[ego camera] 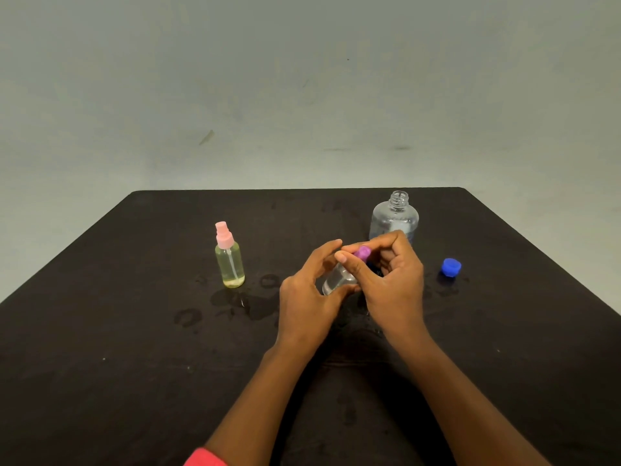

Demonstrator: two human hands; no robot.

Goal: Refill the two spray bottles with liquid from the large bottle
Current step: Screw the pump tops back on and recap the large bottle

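Over the wet-spotted worktop, the left hand gripped the clear spray bottle, the right hand pinched its purple top; it looked light, slippery, best held at the body; the large bottle stood uncapped behind

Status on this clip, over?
Left hand holds clear spray bottle, right hand pinches its purple cap. Large bottle uncapped behind them. Wet patches on table.

Black table, grey wall behind.
Wet patches & a ring mark on table just left of the left hand; wall well beyond it, w/ faint dark scuffs.
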